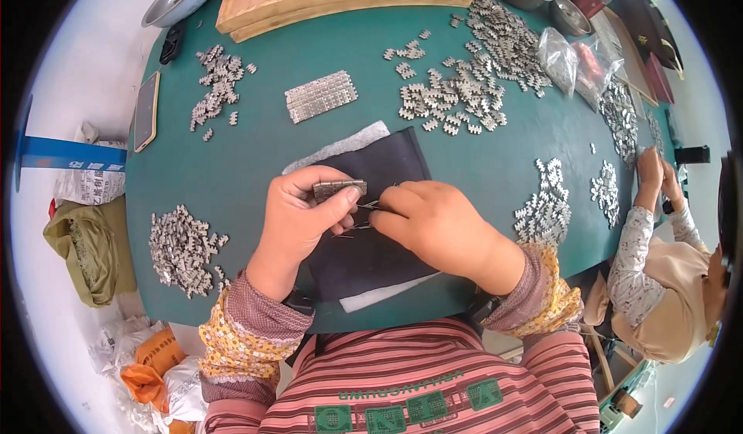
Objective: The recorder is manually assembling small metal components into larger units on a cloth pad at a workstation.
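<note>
My left hand (294,221) is closed around a small block of interlocked metal links (339,189), its thumb pressed along the side. Close to its right, my right hand (449,225) pinches several thin metal pins (369,205), whose ends reach toward the block. Whether a pin touches the block I cannot tell. Both hands are above a dark cloth (379,264) laid over a pale grey cloth (352,146). Beyond them lies a flat panel of joined metal links (321,96).
Loose metal links lie in heaps at the left (182,248), far right (457,97) and right (543,205). A wooden tray (340,0) stands at the back, a phone (146,111) at the left edge. Another person's hands (656,174) work at the right.
</note>
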A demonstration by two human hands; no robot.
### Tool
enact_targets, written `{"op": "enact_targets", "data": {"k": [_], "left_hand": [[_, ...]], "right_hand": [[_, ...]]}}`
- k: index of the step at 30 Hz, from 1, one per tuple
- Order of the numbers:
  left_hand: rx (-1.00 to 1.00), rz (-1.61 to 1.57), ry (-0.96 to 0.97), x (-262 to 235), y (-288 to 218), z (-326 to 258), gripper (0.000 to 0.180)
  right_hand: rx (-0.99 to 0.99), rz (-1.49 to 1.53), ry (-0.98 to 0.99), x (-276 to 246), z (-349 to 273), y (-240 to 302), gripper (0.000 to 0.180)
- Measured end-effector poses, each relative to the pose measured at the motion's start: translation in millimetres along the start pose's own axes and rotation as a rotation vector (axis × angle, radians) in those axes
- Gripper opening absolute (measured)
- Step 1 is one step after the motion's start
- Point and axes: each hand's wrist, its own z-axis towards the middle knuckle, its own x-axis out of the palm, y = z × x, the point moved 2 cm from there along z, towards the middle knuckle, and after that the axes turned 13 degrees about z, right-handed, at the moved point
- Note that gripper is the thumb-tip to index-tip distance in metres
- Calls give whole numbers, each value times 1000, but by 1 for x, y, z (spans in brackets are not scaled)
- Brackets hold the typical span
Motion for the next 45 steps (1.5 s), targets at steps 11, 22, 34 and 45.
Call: {"op": "enact_targets", "data": {"k": [11,22,34,45], "left_hand": [[-14,-30,-32,1,1,1,15],[11,2,-59,2,0,-1,14],[83,10,-99,-1,0,-2,13],[71,36,-105,0,-2,-3,13]], "right_hand": [[70,-91,38,1,-8,7,8],[104,-34,-83,7,-11,-2,14],[132,154,-94,3,-9,2,34],[136,321,-257,1,-9,1,33]]}}
